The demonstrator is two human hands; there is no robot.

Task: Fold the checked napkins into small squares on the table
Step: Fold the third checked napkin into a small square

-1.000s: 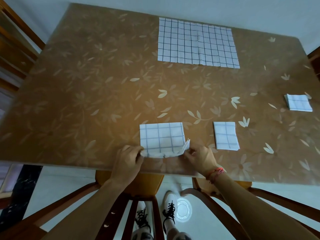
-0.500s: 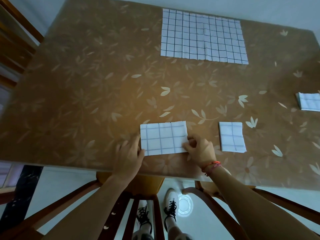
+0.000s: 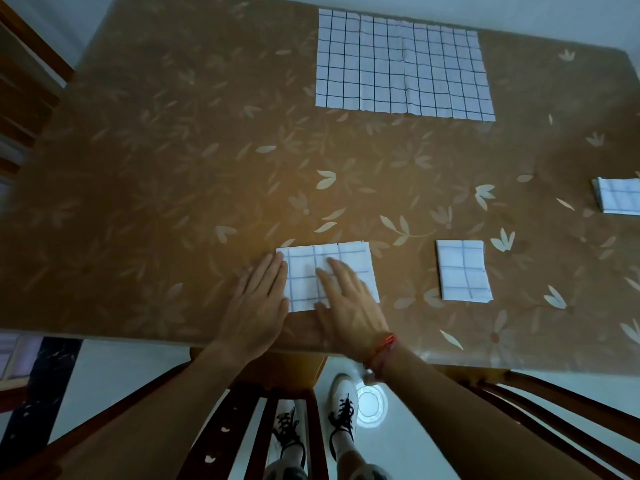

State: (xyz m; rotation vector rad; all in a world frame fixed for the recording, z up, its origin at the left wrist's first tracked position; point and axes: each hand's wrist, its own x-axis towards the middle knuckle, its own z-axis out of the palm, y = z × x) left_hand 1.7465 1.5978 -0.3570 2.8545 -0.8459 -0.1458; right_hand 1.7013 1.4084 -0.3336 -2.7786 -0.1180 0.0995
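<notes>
The table [image 3: 156, 202] carries four napkins: spread napkin [image 3: 403, 67] top centre, half-folded napkin [image 3: 351, 258] at the near edge, square [image 3: 462, 270] right of it, and cropped square [image 3: 620, 199], perhaps stacked, far right. Left hand [image 3: 256, 306] and right hand [image 3: 349, 306] press the half-folded napkin with straight fingers. Wide tabletop lies at left.

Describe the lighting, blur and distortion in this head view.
Head view: dim, bluish light; the wide lens bows the table edges; the left hand and right hand look slightly soft on the napkin; a round bright spot, likely glare, marks the floor; the far-right napkin is cropped.
</notes>
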